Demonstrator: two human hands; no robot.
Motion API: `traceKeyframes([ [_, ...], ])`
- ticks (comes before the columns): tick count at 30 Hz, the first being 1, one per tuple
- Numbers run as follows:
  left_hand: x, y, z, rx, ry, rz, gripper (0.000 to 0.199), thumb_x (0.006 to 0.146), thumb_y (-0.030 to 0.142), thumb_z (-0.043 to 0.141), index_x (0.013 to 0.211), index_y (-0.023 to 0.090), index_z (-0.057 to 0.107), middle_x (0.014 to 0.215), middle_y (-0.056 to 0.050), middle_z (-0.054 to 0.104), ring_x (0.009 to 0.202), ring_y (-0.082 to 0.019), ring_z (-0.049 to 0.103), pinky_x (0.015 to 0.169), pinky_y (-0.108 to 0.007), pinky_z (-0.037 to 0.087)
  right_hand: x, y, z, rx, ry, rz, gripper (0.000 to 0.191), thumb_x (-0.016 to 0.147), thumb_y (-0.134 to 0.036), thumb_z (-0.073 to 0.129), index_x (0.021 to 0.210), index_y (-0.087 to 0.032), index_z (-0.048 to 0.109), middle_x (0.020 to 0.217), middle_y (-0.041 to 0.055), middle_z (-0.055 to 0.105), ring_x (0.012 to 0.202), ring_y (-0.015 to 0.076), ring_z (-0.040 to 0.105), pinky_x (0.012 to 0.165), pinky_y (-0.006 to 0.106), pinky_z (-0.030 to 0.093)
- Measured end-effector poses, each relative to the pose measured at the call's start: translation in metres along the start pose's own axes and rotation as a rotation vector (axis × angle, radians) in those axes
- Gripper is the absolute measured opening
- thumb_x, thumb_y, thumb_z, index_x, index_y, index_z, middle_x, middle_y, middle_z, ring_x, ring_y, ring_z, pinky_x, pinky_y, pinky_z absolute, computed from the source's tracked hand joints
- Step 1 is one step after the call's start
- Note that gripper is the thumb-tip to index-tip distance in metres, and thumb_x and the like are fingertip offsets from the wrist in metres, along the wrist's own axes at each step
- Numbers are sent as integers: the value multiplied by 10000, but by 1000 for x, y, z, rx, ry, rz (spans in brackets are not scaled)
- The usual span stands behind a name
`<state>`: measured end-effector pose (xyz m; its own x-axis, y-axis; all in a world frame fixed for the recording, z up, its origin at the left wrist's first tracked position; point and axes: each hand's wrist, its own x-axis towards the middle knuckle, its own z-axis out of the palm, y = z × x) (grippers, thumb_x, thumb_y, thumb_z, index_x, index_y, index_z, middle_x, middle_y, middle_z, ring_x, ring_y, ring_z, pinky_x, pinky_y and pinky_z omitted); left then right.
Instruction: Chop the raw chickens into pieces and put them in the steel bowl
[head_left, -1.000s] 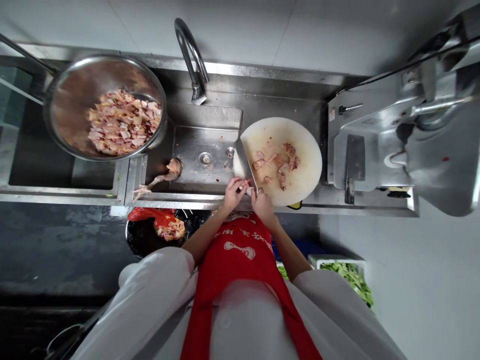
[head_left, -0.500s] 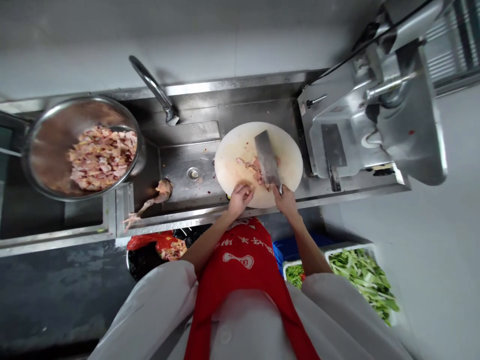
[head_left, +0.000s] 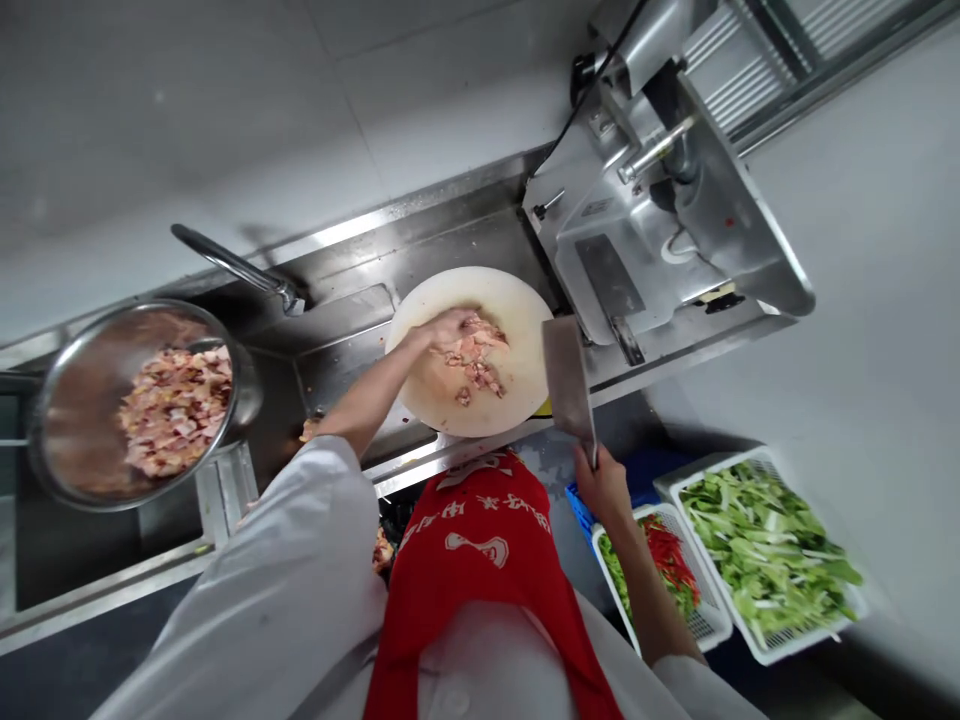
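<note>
On the round white cutting board (head_left: 420,385) lie chopped chicken pieces (head_left: 480,372). My left hand (head_left: 448,328) reaches over the board's left side, its fingers closed around some of the pieces at the far end of the pile; the fingertips are partly hidden. Off the board's near right edge, my right hand (head_left: 604,484) grips the handle of a cleaver (head_left: 568,378). The broad blade points away from me, beside the board and clear of the meat.
A large steel bowl (head_left: 71,430) of cut meat (head_left: 176,410) stands left. Behind the sink (head_left: 341,350) curves a faucet (head_left: 232,262). A slicing machine (head_left: 615,230) with a second cleaver (head_left: 609,275) on it is at right. Baskets of greens (head_left: 765,550) and red peppers (head_left: 667,555) sit below.
My right hand has drawn the cleaver off the board to the right. My left hand has moved from the board's near edge onto the chicken pieces. The view has turned.
</note>
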<state>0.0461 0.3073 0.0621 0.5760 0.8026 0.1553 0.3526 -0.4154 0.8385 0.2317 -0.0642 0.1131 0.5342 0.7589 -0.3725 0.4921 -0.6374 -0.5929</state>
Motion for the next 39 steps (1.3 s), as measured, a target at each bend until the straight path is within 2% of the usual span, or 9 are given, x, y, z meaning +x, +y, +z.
traceKeyframes([
  [4, 5, 10, -48, -324, -270, -263, 241, 667, 152, 849, 759, 101, 632, 613, 31, 588, 532, -86, 534, 508, -171, 384, -12, -23, 28, -143, -308, -193, 309, 964, -478, 425, 847, -243, 586, 684, 54, 675, 643, 217, 641, 611, 287, 381],
  [8, 10, 44, -85, -505, -130, -394, 250, 689, 113, 842, 810, 75, 626, 624, 31, 576, 521, -67, 552, 522, -146, 371, 1, -62, 76, -308, -470, -329, 227, 980, -412, 487, 929, -241, 626, 815, 96, 729, 751, 244, 682, 659, 305, 377],
  [12, -18, 66, -100, -526, 8, -325, 161, 861, 189, 720, 895, 89, 599, 674, 6, 624, 494, -80, 590, 523, -185, 429, 25, -77, 101, -346, -424, -304, 251, 1015, -383, 448, 1017, -199, 618, 881, 112, 727, 812, 225, 678, 679, 292, 368],
  [19, -164, 20, -42, -665, 344, -736, 248, 814, 235, 742, 733, 179, 515, 505, 40, 541, 389, -112, 519, 431, -266, 475, 48, -54, 73, -471, -265, -191, 310, 1024, -400, 425, 1011, -156, 616, 879, 116, 705, 802, 209, 659, 651, 275, 335],
  [23, -219, -5, -9, -605, 621, -879, 309, 725, 314, 799, 748, 176, 524, 571, 49, 541, 404, -110, 549, 393, -246, 475, 45, -86, 60, -517, -209, -271, 329, 1020, -397, 424, 1013, -136, 625, 827, 122, 696, 733, 218, 637, 629, 290, 333],
  [27, -238, -15, 2, -707, 746, -871, 307, 746, 358, 758, 785, 188, 505, 638, 47, 546, 455, -108, 587, 386, -223, 485, 39, -165, 50, -402, 29, -395, 417, 1031, -452, 375, 1100, -109, 602, 792, 119, 691, 695, 213, 629, 643, 288, 370],
  [30, -243, -18, 8, -771, 761, -879, 294, 766, 368, 725, 792, 196, 488, 637, 44, 560, 470, -101, 575, 403, -214, 487, 27, -208, 66, -263, 156, -485, 470, 1052, -447, 286, 1155, -89, 572, 868, 147, 699, 785, 218, 659, 693, 281, 407],
  [35, -246, -21, 14, -783, 808, -894, 358, 751, 392, 736, 714, 203, 434, 524, 78, 478, 425, -59, 448, 409, -169, 411, 16, -191, 131, -449, -231, -325, 396, 1038, -346, 335, 1085, -77, 621, 930, 195, 708, 832, 237, 681, 711, 288, 436],
  [39, -247, -20, 12, -834, 803, -909, 412, 720, 382, 764, 678, 208, 393, 507, 81, 462, 427, -59, 436, 407, -159, 341, 32, -174, 131, -526, -288, -373, 362, 1020, -353, 392, 1072, -100, 646, 965, 186, 714, 887, 250, 678, 754, 291, 443],
])
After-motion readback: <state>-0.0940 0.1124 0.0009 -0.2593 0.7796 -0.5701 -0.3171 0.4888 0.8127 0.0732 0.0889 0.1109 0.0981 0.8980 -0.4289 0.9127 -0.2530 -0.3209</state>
